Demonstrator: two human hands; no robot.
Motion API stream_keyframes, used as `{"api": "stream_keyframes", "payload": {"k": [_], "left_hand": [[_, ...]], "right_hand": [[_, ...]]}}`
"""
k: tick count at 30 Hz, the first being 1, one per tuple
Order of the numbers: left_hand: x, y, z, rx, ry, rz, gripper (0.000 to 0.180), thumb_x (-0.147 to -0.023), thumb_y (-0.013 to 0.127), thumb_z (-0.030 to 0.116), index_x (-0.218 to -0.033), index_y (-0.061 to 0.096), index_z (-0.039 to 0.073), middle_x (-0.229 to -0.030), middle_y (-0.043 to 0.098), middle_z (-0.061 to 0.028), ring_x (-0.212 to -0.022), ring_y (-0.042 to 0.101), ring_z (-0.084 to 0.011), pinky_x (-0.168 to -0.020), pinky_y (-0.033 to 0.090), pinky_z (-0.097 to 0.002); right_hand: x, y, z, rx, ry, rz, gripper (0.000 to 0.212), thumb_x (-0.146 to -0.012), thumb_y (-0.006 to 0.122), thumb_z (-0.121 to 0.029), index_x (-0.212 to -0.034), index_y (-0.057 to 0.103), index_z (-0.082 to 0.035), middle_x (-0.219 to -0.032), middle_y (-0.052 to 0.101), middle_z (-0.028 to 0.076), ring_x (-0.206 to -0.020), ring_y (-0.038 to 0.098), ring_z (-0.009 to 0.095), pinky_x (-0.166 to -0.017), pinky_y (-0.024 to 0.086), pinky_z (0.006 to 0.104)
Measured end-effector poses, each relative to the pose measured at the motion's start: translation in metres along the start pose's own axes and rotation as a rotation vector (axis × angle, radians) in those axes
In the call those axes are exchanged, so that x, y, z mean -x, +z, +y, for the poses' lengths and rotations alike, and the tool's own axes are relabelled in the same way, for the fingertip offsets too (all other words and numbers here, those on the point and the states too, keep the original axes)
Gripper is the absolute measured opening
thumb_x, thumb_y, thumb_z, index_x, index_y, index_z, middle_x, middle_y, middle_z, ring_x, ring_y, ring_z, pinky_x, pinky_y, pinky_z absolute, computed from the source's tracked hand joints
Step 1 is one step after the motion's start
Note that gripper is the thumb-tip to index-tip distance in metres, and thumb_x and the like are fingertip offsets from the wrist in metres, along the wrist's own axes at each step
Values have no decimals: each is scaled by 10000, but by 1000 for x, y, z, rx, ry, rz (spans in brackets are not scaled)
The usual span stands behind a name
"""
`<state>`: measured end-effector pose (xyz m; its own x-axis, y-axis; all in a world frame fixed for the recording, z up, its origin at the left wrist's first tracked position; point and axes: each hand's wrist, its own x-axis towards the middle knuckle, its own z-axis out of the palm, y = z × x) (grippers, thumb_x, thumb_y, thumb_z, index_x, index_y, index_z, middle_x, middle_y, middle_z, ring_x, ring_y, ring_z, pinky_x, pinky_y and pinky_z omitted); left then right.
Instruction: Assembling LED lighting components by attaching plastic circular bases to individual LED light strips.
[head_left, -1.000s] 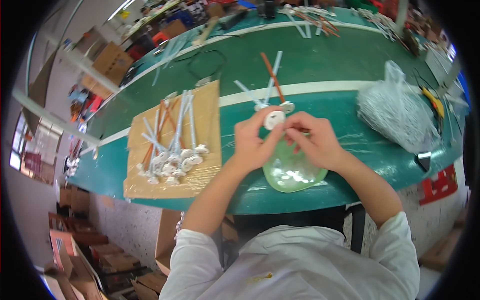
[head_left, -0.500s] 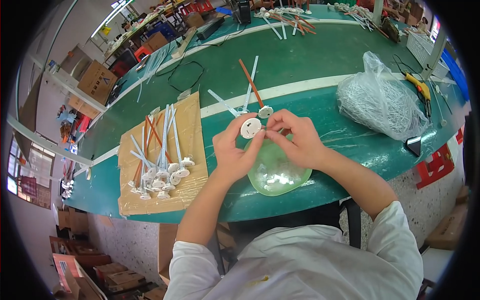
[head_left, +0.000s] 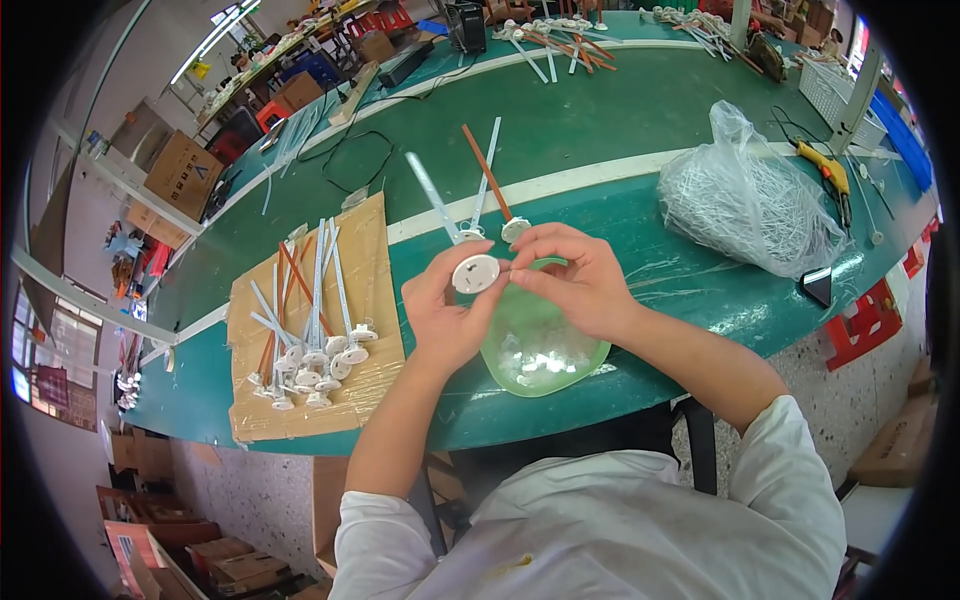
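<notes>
My left hand (head_left: 445, 305) is closed on a round white disc (head_left: 475, 272) with small slots in its face. A pale blue strip (head_left: 430, 192) rises behind that hand and seems joined to the disc. My right hand (head_left: 580, 285) pinches at the disc's right edge, on something too small to make out. Just beyond the hands lie another white disc (head_left: 515, 230) with a brown strip (head_left: 486, 168) and a pale strip (head_left: 488, 170). Below my right hand, partly covered by it, sits a green dish (head_left: 550, 385) with shiny contents.
On the left, cardboard (head_left: 380, 225) bears a pile of white discs (head_left: 310, 372) with blue and brown strips. To the right are a clear bag of thin white pieces (head_left: 745, 205), a black phone-like object (head_left: 817, 287) and a yellow-handled tool (head_left: 825, 165). More strips (head_left: 560, 45) lie at the far side.
The pale strip behind my left hand has swung more upright, and the held disc has tilted. Both hands stay together at the disc's edge. The whole view has shifted slightly.
</notes>
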<state>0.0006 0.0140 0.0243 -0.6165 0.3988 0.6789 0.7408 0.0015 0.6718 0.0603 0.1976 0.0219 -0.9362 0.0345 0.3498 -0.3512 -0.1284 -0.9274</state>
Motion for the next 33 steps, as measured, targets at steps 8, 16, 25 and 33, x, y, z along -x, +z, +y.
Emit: {"api": "stream_keyframes", "payload": {"k": [8, 16, 25, 33], "left_hand": [[0, 2, 2, 173, -171, 85, 365, -815, 787, -43, -1154, 660, 4, -1039, 744, -91, -929, 718, -136, -886, 530, -280], [-3, -3, 9, 205, -336, 20, 379, -855, 759, -60, -1199, 614, 6, -997, 702, -53, -950, 670, -112, -848, 533, -263], [-2, -4, 7, 120, -206, 37, 375, -835, 780, -60, -1171, 625, 6, -998, 702, -52, -939, 683, -120, -837, 538, -266], [1, -6, 8, 120, -159, 20, 410, -818, 797, -49, -1183, 618, 6, -1049, 708, -90, -939, 694, -149, -853, 540, -288]], "right_hand": [[-1, 1, 0, 54, 42, 40, 125, -879, 755, -83, -984, 725, -24, -959, 698, 65, -893, 674, 155, -716, 564, 285], [-4, -2, -3, 797, -803, 69, 232, -738, 785, 29, -948, 700, -18, -886, 698, 108, -766, 681, 266, -629, 555, 339], [-1, -1, -12, 684, -605, 49, 175, -798, 776, -16, -963, 716, -15, -872, 713, 109, -746, 702, 226, -608, 572, 311], [6, 3, -19, 242, 22, -15, 114, -914, 704, -73, -973, 700, 25, -894, 726, 90, -799, 709, 131, -614, 583, 277]]}}
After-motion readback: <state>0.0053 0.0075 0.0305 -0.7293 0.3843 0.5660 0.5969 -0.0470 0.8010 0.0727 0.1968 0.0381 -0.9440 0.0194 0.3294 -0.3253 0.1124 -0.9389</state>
